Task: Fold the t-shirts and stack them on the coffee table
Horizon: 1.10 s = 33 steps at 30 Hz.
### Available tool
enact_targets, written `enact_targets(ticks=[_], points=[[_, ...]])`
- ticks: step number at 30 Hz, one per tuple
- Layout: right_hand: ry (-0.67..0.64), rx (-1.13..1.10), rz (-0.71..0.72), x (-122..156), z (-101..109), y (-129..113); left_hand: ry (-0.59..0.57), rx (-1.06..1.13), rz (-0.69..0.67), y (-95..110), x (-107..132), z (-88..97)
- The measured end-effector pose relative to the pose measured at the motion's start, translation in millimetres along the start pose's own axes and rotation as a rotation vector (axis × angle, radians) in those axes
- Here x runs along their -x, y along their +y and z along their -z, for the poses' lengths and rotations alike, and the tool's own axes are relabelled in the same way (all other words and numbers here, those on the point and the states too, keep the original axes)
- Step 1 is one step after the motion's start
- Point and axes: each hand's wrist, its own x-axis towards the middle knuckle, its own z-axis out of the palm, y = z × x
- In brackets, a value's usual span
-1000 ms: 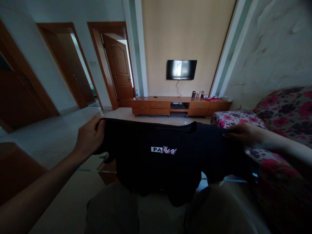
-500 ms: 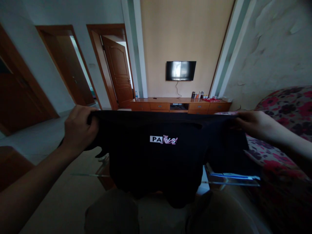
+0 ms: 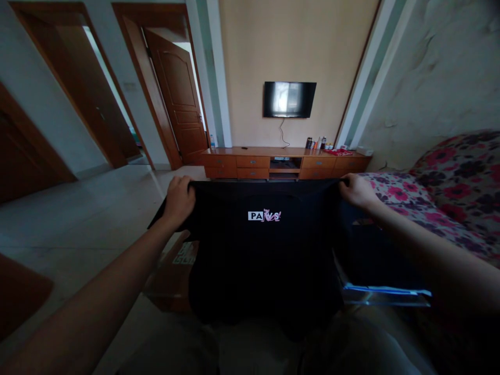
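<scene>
A black T-shirt (image 3: 265,260) with a small white and pink chest logo hangs stretched out in front of me, its front facing me. My left hand (image 3: 178,199) is closed on the shirt's left shoulder. My right hand (image 3: 356,190) is closed on its right shoulder. Both arms are held out well forward. The shirt's lower part drapes down toward my knees and covers most of the low table behind it.
A glass-topped low table (image 3: 385,296) stands just past my knees. A floral sofa (image 3: 449,182) runs along the right. A wooden TV cabinet (image 3: 281,164) stands at the far wall under a wall-mounted TV (image 3: 289,99). Open wooden doors (image 3: 175,99) stand at the left.
Both hands have moved forward, away from me, and closer together, still gripping the shirt's shoulders. The shirt now hangs narrower and farther out. The view has tilted slightly.
</scene>
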Motion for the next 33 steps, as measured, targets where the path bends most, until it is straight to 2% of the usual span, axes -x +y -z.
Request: enact_targets(ticks=[5,11,15,20,25,27,29,31,32,33], points=[[-0.053,0.043,-0.059,-40.4,-87.4,6.8,-0.082,0.000,0.105,-29.6,-1.0,-88.2],[-0.169,0.067,-0.125,-73.6,-184.9,17.9,-0.152,0.011,0.175,-59.7,0.5,-183.1],[-0.234,0.084,-0.156,-85.9,-245.0,23.4,-0.214,0.016,0.219,-76.2,9.3,-237.9],[-0.307,0.110,-0.219,-91.4,-309.7,30.0,-0.320,-0.022,0.244,-90.6,27.0,-292.5],[-0.347,0.142,-0.271,-79.0,-353.6,30.9,-0.407,-0.013,0.274,-100.4,61.0,-329.1],[-0.320,0.168,-0.307,-68.1,-362.2,27.8,-0.427,-0.035,0.260,-101.2,76.8,-334.4],[-0.219,0.219,-0.308,-56.1,-364.4,22.4,-0.388,-0.083,0.254,-99.6,88.5,-333.4],[-0.142,0.262,-0.199,-45.9,-361.7,15.3,-0.360,-0.121,0.222,-95.6,93.4,-327.9],[-0.166,0.262,-0.114,-42.2,-359.7,11.4,-0.386,-0.120,0.175,-92.6,93.2,-324.6],[-0.251,0.239,-0.022,-39.6,-358.0,7.4,-0.442,-0.101,0.103,-89.0,91.8,-321.6]])
